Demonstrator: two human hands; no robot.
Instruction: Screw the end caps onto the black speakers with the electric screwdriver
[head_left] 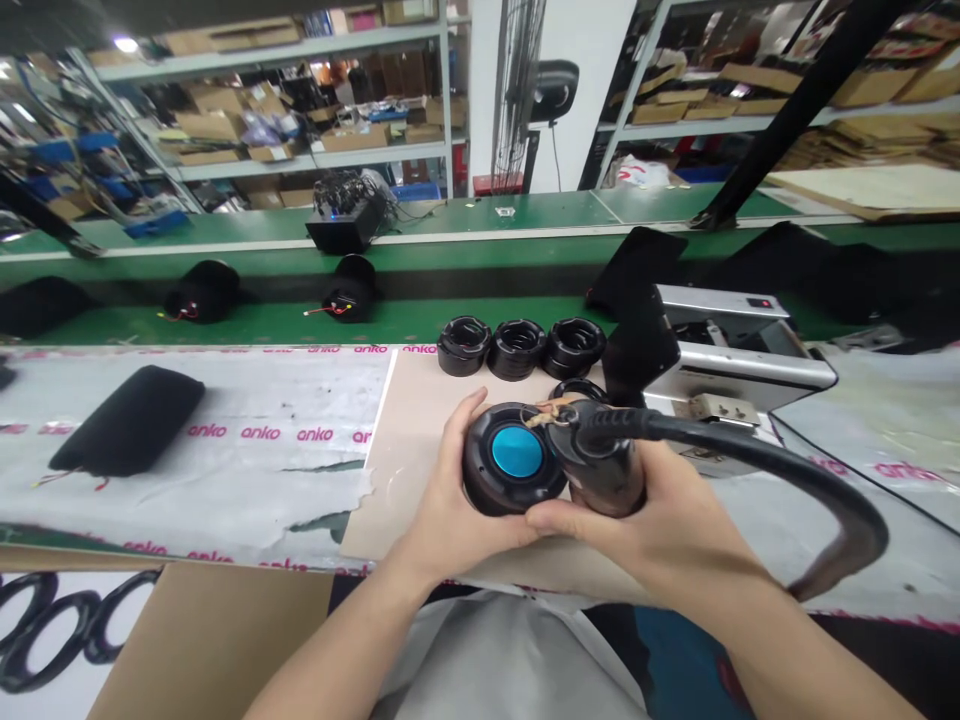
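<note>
My left hand [457, 500] is wrapped round a round black housing [484, 480] with a shiny blue disc [517, 452] in its centre, held over the beige board. In my right hand [660, 510] is a thick black corded electric screwdriver [606, 470], upright, with a bit of tan string at its top; its lower end is hidden. Its cable [780, 465] arcs off to the right. The thumb of my right hand reaches the near edge of the housing. Just behind the screwdriver, a black ring part [577, 388] is partly covered.
Behind my hands stand black ring stacks [517, 348]. A silver screw feeder [742, 370] is on the right, beside black panels [641, 330]. On the left lies a black fabric-covered piece [135, 420] with wires. Black cylinders [351, 288] sit on the green belt [277, 318].
</note>
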